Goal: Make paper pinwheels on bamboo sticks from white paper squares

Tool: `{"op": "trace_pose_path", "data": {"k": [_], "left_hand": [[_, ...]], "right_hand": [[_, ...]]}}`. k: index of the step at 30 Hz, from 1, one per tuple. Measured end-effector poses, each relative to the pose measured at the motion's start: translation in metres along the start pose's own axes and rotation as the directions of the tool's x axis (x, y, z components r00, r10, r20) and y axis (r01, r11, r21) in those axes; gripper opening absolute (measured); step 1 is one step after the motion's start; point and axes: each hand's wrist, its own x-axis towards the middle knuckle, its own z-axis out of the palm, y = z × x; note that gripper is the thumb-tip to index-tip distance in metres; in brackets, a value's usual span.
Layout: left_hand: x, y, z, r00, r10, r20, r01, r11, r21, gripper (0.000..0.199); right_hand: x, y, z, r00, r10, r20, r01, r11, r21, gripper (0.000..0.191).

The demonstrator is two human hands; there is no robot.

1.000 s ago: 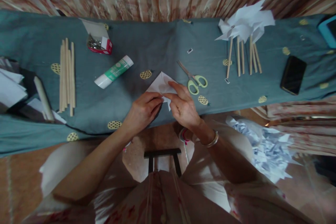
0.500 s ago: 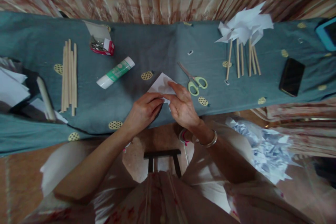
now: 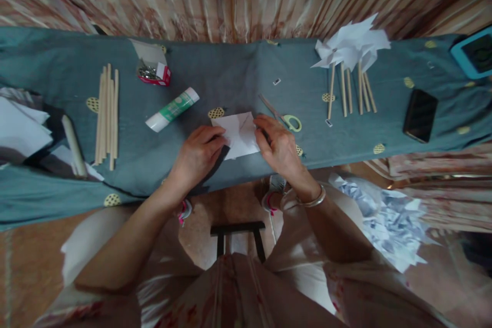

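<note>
A white sheet of paper (image 3: 240, 136) with crease lines lies between my hands near the table's front edge. My left hand (image 3: 200, 156) pinches its left side between thumb and fingers. On the other side, my right hand (image 3: 279, 146) grips the right edge, with the fingers at the upper right corner. Scissors with light green handles (image 3: 292, 123) lie just beyond my right hand, partly hidden by it. A white and green glue tube (image 3: 172, 109) rests to the upper left of the paper.
Wooden sticks (image 3: 107, 118) and an open red box of metal pins (image 3: 154, 73) are on the left. White paper pinwheels (image 3: 353, 46) on sticks, a black phone (image 3: 420, 115) and a blue-framed device (image 3: 474, 54) are on the right. Paper pieces in a bag (image 3: 395, 220) sit below the table.
My hands have moved apart, to the paper's two sides. The paper now shows as a wider, turned piece, and my right hand covers more of the scissors' handles.
</note>
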Motion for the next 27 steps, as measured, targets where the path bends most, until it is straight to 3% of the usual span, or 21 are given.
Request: {"op": "trace_pose_path", "data": {"k": [5, 12, 18, 23, 27], "left_hand": [[0.000, 0.001, -0.008, 0.998, 0.026, -0.050, -0.023, 0.998, 0.054, 0.014], [-0.001, 0.027, -0.004, 0.990, 0.104, 0.098, -0.111, 0.992, 0.061, 0.016], [-0.001, 0.031, 0.000, 0.988, 0.116, 0.101, -0.128, 0.986, 0.112, 0.018], [-0.002, 0.032, -0.005, 0.992, 0.112, 0.058, -0.118, 0.988, 0.104, 0.017], [-0.006, 0.032, -0.006, 0.994, 0.102, 0.028, -0.103, 0.993, 0.055, 0.013]], "right_hand": [[-0.002, -0.005, -0.003, 1.000, -0.005, 0.030, 0.004, 1.000, 0.018, 0.028], [-0.003, -0.007, -0.001, 0.998, -0.034, 0.059, 0.035, 0.999, -0.025, 0.027], [-0.004, -0.005, -0.003, 0.995, -0.038, 0.091, 0.038, 0.999, -0.003, 0.029], [-0.004, 0.003, -0.009, 0.979, -0.022, 0.204, -0.006, 0.991, 0.136, 0.040], [-0.005, 0.006, -0.015, 0.957, -0.021, 0.290, -0.073, 0.949, 0.307, 0.027]]}}
